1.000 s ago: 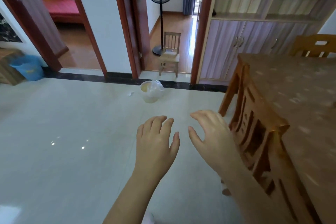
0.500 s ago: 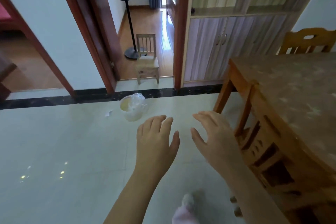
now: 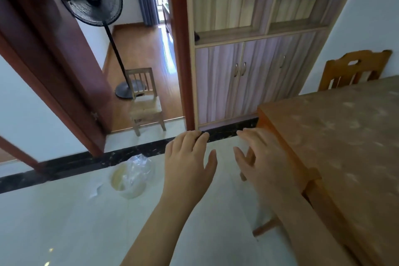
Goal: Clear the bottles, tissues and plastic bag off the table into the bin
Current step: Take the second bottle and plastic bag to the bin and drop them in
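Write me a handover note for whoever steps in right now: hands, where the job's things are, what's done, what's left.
Left hand and right hand: both open, empty, held out over the floor.
Bin: on the floor by the dark border strip, clear plastic liner or bag sticking up from it.
A white scrap lies on the floor just left of the bin.
Table: the part in view is bare; no bottles or tissues visible.
Left: check the unseen rest of the table and bin the scrap.

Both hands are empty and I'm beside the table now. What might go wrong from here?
A white scrap lies on the floor beside the bin, so drops may miss again. The bin's loose liner bunches over its mouth and may deflect items. The chair tucked under the table sits close to the right hand, a possible snag.
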Demonstrator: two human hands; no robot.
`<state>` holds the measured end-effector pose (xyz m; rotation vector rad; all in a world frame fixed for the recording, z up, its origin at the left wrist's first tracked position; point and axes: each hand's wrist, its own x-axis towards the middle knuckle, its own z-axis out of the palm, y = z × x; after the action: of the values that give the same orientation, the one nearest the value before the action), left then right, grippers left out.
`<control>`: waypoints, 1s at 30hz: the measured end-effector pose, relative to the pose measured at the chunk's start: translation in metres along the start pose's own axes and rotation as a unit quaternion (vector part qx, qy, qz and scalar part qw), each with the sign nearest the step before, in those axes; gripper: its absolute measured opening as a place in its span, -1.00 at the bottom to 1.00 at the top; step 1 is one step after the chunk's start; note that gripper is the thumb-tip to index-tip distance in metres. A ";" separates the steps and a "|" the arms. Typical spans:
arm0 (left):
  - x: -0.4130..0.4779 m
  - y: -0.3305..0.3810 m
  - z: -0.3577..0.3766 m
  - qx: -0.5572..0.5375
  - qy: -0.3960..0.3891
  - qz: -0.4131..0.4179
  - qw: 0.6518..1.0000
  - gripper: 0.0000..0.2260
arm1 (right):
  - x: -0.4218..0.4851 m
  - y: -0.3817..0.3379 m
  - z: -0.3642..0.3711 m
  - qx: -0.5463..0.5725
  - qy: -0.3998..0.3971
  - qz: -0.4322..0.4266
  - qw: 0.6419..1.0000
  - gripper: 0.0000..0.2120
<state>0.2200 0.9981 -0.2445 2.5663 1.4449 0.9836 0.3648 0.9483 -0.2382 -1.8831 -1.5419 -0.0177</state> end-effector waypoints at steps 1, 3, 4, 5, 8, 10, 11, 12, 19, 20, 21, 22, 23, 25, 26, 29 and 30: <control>0.014 -0.007 0.010 -0.003 -0.003 0.001 1.000 -0.70 | 0.015 0.004 0.008 -0.004 0.002 -0.002 1.000 -0.74; 0.043 -0.024 0.030 -0.008 -0.013 0.004 1.000 -0.69 | 0.046 0.010 0.028 -0.021 0.008 -0.012 1.000 -0.69; 0.058 -0.033 0.040 -0.012 -0.019 0.003 1.000 -0.70 | 0.063 0.013 0.038 -0.026 0.008 -0.011 1.000 -0.68; 0.075 -0.044 0.051 -0.016 -0.023 0.003 1.000 -0.70 | 0.081 0.017 0.050 -0.029 0.006 -0.009 1.000 -0.68; 0.131 -0.079 0.081 -0.024 -0.021 0.014 0.999 -0.71 | 0.139 0.026 0.084 -0.043 0.014 -0.016 0.999 -0.70; 0.173 -0.104 0.099 -0.031 -0.018 0.030 0.999 -0.72 | 0.183 0.030 0.106 -0.056 0.023 -0.029 0.998 -0.70; 0.194 -0.115 0.106 -0.038 -0.020 0.035 0.998 -0.73 | 0.205 0.030 0.115 -0.055 0.023 -0.026 0.998 -0.70; 0.216 -0.126 0.113 -0.046 -0.022 0.039 0.998 -0.73 | 0.230 0.031 0.123 -0.054 0.025 -0.023 0.998 -0.70; 0.362 -0.168 0.173 -0.084 -0.013 0.104 0.991 -0.72 | 0.365 0.052 0.161 -0.047 0.069 -0.004 0.997 -0.73; 0.381 -0.168 0.184 -0.092 -0.017 0.111 0.989 -0.72 | 0.379 0.060 0.165 -0.054 0.066 0.005 0.996 -0.73; 0.399 -0.166 0.195 -0.101 -0.026 0.121 0.987 -0.71 | 0.391 0.070 0.168 -0.060 0.063 0.019 0.996 -0.73; 0.416 -0.162 0.207 -0.112 -0.034 0.136 0.984 -0.69 | 0.403 0.081 0.169 -0.065 0.065 0.034 0.995 -0.73; 0.432 -0.157 0.220 -0.119 -0.040 0.151 0.980 -0.68 | 0.415 0.094 0.169 -0.070 0.070 0.049 0.994 -0.73; 0.465 -0.145 0.247 -0.125 -0.053 0.177 0.975 -0.68 | 0.439 0.122 0.168 -0.080 0.086 0.070 0.991 -0.74; 0.481 -0.138 0.261 -0.128 -0.060 0.186 0.972 -0.68 | 0.451 0.137 0.167 -0.085 0.094 0.078 0.989 -0.74; 0.528 -0.108 0.301 -0.144 -0.078 0.209 0.964 -0.66 | 0.488 0.184 0.157 -0.107 0.113 0.105 0.982 -0.72; 0.543 -0.097 0.313 -0.152 -0.091 0.219 0.959 -0.67 | 0.501 0.198 0.152 -0.111 0.116 0.116 0.980 -0.72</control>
<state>0.5152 1.5596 -0.2513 2.6960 0.6308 0.8891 0.6224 1.4451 -0.2409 -2.1401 -1.1971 -0.3057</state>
